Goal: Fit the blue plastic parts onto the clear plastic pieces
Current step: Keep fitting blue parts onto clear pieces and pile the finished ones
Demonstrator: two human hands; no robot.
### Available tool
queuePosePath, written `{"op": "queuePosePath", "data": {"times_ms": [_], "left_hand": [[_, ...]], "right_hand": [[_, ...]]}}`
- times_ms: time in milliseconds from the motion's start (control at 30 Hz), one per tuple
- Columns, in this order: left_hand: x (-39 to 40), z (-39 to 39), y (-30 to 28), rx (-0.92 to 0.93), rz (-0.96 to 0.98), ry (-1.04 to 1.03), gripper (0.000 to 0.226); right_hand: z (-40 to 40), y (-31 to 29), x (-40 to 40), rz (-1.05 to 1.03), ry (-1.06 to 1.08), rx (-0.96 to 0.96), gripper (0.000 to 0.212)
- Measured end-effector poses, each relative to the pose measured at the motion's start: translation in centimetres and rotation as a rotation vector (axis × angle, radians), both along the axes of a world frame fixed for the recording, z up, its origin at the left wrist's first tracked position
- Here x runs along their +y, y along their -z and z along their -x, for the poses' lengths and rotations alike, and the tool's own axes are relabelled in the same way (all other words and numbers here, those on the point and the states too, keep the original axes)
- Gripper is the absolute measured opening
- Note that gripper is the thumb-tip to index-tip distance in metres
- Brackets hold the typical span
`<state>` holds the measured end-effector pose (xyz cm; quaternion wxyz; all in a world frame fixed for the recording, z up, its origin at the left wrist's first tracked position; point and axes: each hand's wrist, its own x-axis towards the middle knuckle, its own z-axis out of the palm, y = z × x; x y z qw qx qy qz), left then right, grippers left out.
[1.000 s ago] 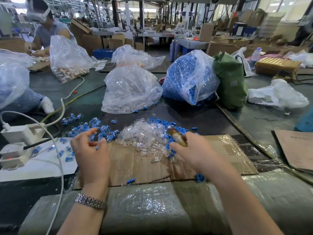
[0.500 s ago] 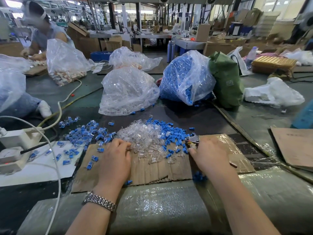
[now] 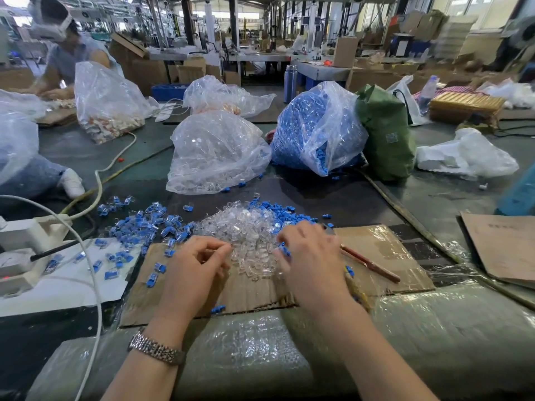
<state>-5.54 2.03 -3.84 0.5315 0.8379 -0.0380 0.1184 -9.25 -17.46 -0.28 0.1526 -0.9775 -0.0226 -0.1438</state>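
While both hands reach into the pile of clear plastic pieces (image 3: 246, 238) at the far edge of the cardboard sheet (image 3: 385, 256), the left hand (image 3: 194, 270) curls its fingers at the pile's near left side; whether it grips a piece I cannot tell. The right hand (image 3: 309, 256) lies over the pile's right side, a blue plastic part (image 3: 285, 250) at its fingertips, hold unclear. More blue plastic parts (image 3: 289, 214) lie behind, and fitted blue-and-clear pieces (image 3: 139, 230) spread off the sheet's left corner.
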Motion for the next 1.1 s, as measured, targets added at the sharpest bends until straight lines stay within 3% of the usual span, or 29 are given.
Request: {"op": "queuePosePath", "data": {"times_ms": [100,200,333,433,600,800,933,1100], "left_hand": [[0.4,0.2,0.0,0.082,0.189,0.015,0.005],[0.6,-0.1,0.2,0.160,0.317,0.022,0.008],[0.7,-0.2,0.1,0.292,0.657,0.090,0.017],[0.6,-0.2,0.0,0.328,0.773,0.113,0.022],[0.8,-0.7,-0.1,0.370,0.965,0.159,0.022],[1.0,-0.9,0.1,0.411,1.046,0.324,0.030],[0.7,-0.6,-0.2,0.486,0.968,0.391,0.034],[0.3,0.0,-0.8,0.501,0.961,0.418,0.026]], "right_hand": [[0.7,-0.1,3.2,-0.166,-0.307,0.157,0.012],[0.9,0.7,5.2,-0.042,-0.472,0.240,0.021],[0.5,1.5,5.7,-0.016,-0.524,0.219,0.025],[0.3,1.7,5.5,-0.079,-0.542,0.186,0.024],[-0.5,1.1,3.9,-0.342,-0.396,0.201,0.013],[-0.9,-0.3,1.5,-0.703,-0.258,0.267,0.008],[-1.2,-1.2,0.0,-0.939,-0.271,0.178,0.008],[-1.3,-1.1,-0.1,-0.991,-0.345,0.157,0.006]]}}
